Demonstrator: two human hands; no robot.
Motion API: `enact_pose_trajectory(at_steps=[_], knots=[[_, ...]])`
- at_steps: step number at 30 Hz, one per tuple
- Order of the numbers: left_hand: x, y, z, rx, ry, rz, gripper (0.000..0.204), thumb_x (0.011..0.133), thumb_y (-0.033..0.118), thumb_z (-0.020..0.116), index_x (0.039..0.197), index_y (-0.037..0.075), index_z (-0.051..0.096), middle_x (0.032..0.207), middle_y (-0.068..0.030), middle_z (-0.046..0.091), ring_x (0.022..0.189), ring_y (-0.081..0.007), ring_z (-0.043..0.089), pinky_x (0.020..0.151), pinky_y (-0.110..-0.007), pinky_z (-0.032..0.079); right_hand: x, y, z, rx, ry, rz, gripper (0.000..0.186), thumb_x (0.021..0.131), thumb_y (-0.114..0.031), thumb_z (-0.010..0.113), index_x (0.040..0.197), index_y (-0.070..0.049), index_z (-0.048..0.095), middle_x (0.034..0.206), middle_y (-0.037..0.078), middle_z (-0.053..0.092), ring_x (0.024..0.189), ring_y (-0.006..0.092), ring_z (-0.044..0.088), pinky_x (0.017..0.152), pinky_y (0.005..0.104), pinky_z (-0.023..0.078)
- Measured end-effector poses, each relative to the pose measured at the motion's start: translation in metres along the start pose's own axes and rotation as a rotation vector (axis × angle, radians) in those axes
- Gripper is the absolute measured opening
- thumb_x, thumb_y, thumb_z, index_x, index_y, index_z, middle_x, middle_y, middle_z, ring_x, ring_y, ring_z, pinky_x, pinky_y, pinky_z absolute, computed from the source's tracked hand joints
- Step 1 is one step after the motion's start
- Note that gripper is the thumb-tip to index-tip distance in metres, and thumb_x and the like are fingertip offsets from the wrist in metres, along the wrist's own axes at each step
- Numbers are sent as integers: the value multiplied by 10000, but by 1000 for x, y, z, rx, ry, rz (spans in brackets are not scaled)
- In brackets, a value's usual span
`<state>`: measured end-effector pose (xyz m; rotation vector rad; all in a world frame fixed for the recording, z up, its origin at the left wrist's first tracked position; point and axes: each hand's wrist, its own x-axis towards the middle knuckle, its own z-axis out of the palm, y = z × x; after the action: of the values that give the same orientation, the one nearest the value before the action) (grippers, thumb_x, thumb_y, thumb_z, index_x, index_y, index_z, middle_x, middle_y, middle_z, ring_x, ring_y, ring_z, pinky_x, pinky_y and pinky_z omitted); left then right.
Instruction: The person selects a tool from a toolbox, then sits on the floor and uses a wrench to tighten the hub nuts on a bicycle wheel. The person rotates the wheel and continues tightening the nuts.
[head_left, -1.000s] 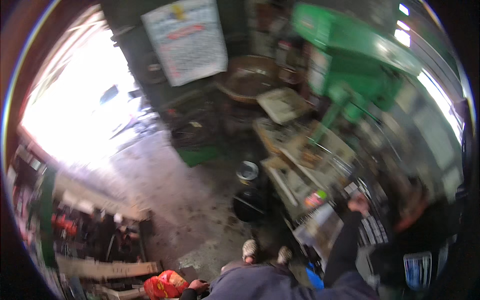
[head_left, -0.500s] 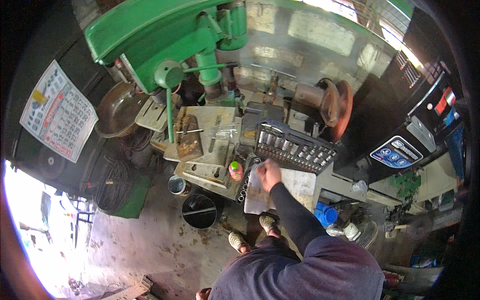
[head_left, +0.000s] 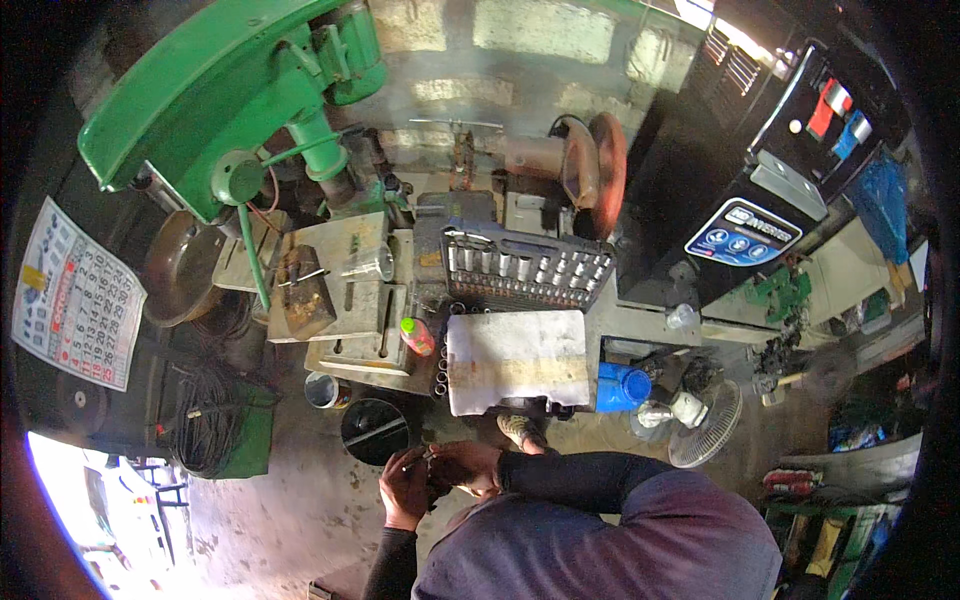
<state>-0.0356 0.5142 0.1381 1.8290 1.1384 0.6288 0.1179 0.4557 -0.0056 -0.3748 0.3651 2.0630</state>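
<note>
"Hands?"
"Left hand (head_left: 403, 490) and right hand (head_left: 468, 466), one each: brought together, fingers bent inward. Whether they pinch anything — cannot tell, too small and dark there."
"Nearest item?"
"Black bucket (head_left: 362, 416), one, round: on the floor (head_left: 290, 490), just beyond the fingertips, pale bar (head_left: 380, 436) showing within."
"Remainder?"
"Socket set (head_left: 525, 268), one, in open black case. Stained pale pad (head_left: 518, 358), one, in front of it. Pink bottle (head_left: 420, 343), green-capped, left of pad. Green drill press (head_left: 215, 100), one, upper left."
</note>
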Motion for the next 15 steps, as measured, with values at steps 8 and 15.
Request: enact_pose_trajectory(at_steps=[8,15], knots=[[-26,-124,21,-362,77,-220,207,1111,185,597,1085,25,727,1004,-65,766,831,-161,705,721,-327,547,-34,-71,-8,-1874,388,-249,330,1052,-350,640,1154,-57,751,1052,112,775,919,286,750,845,424,602],[-104,-190,-41,-300,101,-613,212,1094,215,639,1007,22,619,916,-81,727,755,-177,668,686,-342,552,-43,-187,-68,-1480,1095,-1024,194,1052,-188,651,1053,-4,713,938,97,731,859,222,683,803,390,545]])
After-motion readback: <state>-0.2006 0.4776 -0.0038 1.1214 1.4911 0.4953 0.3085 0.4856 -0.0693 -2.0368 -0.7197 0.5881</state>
